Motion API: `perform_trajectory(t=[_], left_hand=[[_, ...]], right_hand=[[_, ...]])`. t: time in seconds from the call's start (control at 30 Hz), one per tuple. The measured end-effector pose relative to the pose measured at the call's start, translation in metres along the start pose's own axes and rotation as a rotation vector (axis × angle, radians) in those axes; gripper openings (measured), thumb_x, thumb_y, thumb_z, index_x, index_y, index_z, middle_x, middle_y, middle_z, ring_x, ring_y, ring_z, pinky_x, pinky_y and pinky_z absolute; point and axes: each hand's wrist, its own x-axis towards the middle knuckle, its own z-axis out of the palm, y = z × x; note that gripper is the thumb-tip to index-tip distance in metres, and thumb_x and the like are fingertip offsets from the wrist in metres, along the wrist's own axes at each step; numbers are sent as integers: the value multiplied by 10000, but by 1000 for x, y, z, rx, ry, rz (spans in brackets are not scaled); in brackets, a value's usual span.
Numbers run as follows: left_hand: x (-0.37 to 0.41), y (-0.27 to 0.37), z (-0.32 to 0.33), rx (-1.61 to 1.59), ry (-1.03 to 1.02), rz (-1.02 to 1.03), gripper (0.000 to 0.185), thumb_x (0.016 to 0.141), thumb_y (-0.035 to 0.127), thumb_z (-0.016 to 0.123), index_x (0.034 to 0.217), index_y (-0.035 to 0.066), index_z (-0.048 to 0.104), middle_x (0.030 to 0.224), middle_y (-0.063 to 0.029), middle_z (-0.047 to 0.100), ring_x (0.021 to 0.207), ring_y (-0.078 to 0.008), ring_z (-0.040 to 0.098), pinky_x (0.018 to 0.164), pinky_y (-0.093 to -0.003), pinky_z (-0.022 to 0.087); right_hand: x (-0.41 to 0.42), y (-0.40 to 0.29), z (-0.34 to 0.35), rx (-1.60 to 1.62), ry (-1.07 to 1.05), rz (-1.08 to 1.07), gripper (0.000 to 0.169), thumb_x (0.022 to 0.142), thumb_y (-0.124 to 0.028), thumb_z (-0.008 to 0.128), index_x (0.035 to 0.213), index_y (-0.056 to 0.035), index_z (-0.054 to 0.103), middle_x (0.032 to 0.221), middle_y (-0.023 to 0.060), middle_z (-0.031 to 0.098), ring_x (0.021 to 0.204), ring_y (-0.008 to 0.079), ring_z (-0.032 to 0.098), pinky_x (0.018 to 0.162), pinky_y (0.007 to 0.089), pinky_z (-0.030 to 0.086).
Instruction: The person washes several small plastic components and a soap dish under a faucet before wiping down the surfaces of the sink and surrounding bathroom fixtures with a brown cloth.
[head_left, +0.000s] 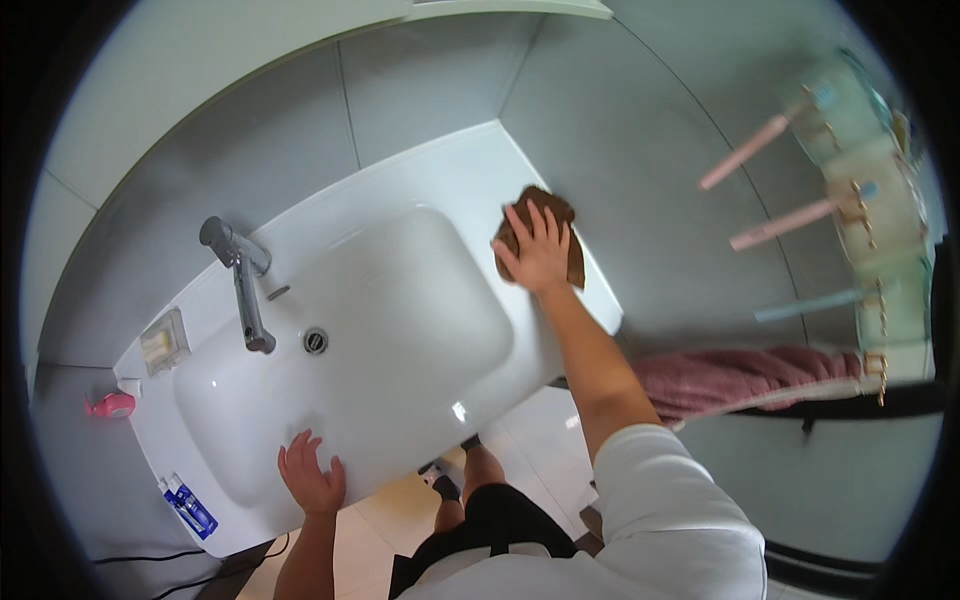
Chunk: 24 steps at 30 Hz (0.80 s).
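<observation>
Under my right hand (541, 255) lies a crumpled brown cloth (541, 201), pressed flat on the right-hand ledge of the white washbasin (480, 180). The fingers are spread over the cloth, close to the grey tiled wall. My left hand (309, 472) is over the front part of the basin, palm down with the fingers apart and nothing in it. Whether its fingers touch the basin surface is hard to tell. A chrome faucet (244, 285) stands at the back rim, and the drain (315, 340) sits in the bowl below its spout.
On the left ledge are a soap dish (165, 342), a pink bottle (112, 405) and blue toothpaste packages (187, 508). Pink toothbrushes (787, 221) stick out from wall holders at right, above a mauve towel (735, 379) on a rail. Black cables (187, 581) run at lower left.
</observation>
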Motion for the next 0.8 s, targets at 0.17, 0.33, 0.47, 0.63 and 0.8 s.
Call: perform_trajectory(t=[0.17, 0.33, 0.47, 0.63, 0.8], left_hand=[[12, 4, 4, 38, -44, -24, 408, 668, 153, 633, 1061, 62, 572, 1220, -131, 559, 1173, -316, 511, 1076, -550, 263], [-1, -1, -4, 63, -106, -74, 403, 660, 166, 641, 1043, 70, 563, 1222, -122, 558, 1166, -319, 512, 1064, -562, 265], [9, 7, -4, 62, -133, -127, 411, 654, 194, 651, 1036, 72, 560, 1212, -127, 558, 1155, -326, 514, 1051, -570, 273], [16, 8, -1, 62, -85, -104, 431, 640, 204, 664, 1037, 74, 561, 1207, -124, 556, 1145, -323, 519, 1043, -571, 283], [17, 14, -5, 71, -109, -129, 430, 639, 207, 665, 1033, 70, 562, 1207, -119, 554, 1121, -313, 529, 1039, -568, 289]], right_hand=[[95, -44, 31, -7, 49, -142, 611, 895, -539, 479, 1440, -281, 382, 1511, 81, 315, 1395, 332, 229, 1125, 552, 140], [-10, -37, -4, 199, -97, -657, 595, 813, -388, 639, 1370, -236, 494, 1460, 70, 396, 1352, 324, 322, 1109, 539, 225], [16, -8, -3, 221, -9, -517, 673, 820, -400, 625, 1407, -129, 437, 1469, 122, 388, 1359, 354, 327, 1068, 559, 257], [164, -45, 49, 32, 6, 194, 689, 908, -481, 468, 1452, -79, 334, 1508, 141, 305, 1395, 316, 235, 1112, 529, 155], [150, -180, 69, -88, 33, 240, 646, 918, -430, 467, 1412, -24, 375, 1425, 149, 389, 1317, 303, 320, 1063, 498, 207]])
